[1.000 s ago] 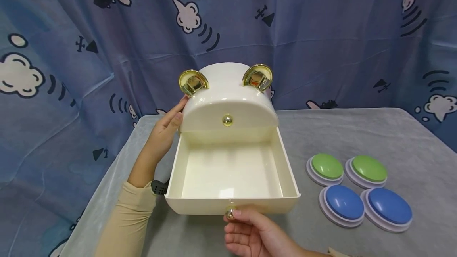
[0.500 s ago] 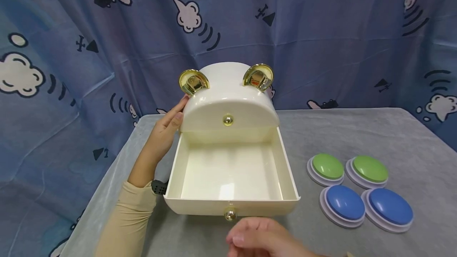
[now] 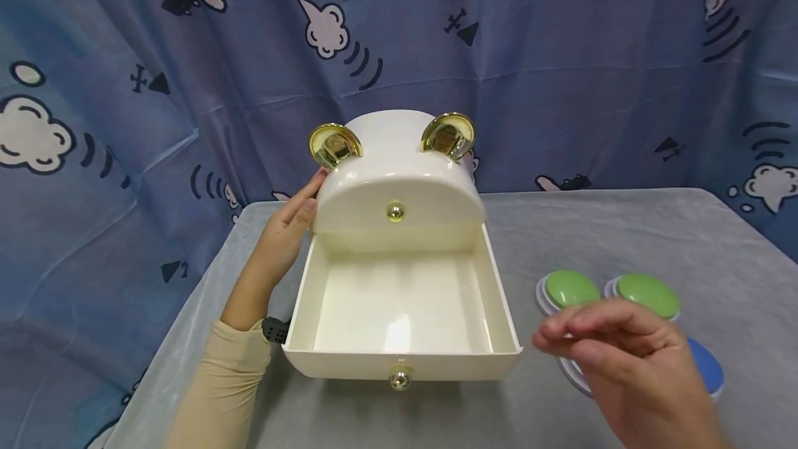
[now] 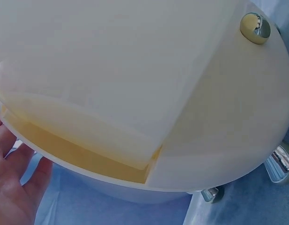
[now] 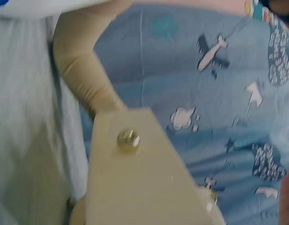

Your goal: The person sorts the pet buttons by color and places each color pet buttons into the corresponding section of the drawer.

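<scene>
A white rounded box (image 3: 399, 151) with gold ears stands mid-table, its lower drawer (image 3: 343, 365) pulled out with a bare inside. Against the box's left side rests my left hand (image 3: 277, 244), fingers extended; the left wrist view catches those fingers (image 4: 36, 183) beside the white shell. My right hand (image 3: 630, 359) is in the air right of the drawer, loosely bent and holding nothing. Below and behind it are push lights: a green one (image 3: 570, 288), a second green one (image 3: 650, 294) and a blue one (image 3: 708, 366). Another is mostly hidden, only its white base (image 3: 572, 374) showing.
Gold knobs mark the upper front (image 3: 395, 211) and the drawer front (image 3: 400, 379). Grey cloth (image 3: 561, 227) covers the table. A blue patterned curtain (image 3: 405, 33) hangs close behind the box and along the left side.
My right hand has let go of the drawer knob, drawn back, then swung right to over the push lights. The left hand and the drawer have stayed put.
</scene>
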The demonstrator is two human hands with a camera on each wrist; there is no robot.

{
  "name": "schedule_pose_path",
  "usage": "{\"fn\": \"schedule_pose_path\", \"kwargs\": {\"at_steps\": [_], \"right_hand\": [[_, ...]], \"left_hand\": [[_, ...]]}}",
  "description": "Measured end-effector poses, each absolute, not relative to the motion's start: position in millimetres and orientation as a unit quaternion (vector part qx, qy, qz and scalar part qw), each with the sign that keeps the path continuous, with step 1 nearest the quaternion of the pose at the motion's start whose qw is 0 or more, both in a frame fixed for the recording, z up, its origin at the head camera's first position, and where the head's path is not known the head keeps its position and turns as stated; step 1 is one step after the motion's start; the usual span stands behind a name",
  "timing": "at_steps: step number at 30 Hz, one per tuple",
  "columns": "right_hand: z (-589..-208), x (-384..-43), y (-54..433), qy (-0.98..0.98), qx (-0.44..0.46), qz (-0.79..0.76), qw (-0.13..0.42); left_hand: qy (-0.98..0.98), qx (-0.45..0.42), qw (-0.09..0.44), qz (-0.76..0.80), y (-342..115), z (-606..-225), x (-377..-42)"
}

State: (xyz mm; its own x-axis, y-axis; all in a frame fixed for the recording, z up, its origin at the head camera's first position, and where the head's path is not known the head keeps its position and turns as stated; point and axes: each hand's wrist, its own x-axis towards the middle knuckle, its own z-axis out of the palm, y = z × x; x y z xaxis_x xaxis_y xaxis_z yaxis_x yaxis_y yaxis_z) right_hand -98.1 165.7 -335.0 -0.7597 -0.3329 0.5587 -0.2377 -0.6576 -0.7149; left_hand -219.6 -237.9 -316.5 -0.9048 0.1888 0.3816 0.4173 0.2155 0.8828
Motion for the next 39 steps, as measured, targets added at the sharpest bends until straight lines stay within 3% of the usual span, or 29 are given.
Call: {"fn": "schedule_pose_path", "kwargs": {"at_steps": [5,12,22,39], "right_hand": [[-332,-109,181,0.52,-0.215,-0.827,-0.022],[-325,-120,186,0.611,-0.044,-0.79,-0.04],[-336,-132,201,0.629,0.008,-0.773,-0.088],[-358,-169,220,0.785,0.129,-0.606,-0.01]], "left_hand": [[-0.776,-0.196,0.097,-0.592,-239,-317,-220],[-0.779,-0.194,0.096,-0.589,-239,-317,-220],[-0.78,-0.193,0.098,-0.588,-238,-317,-219],[-0.78,-0.196,0.1,-0.586,-239,-317,-219]]}}
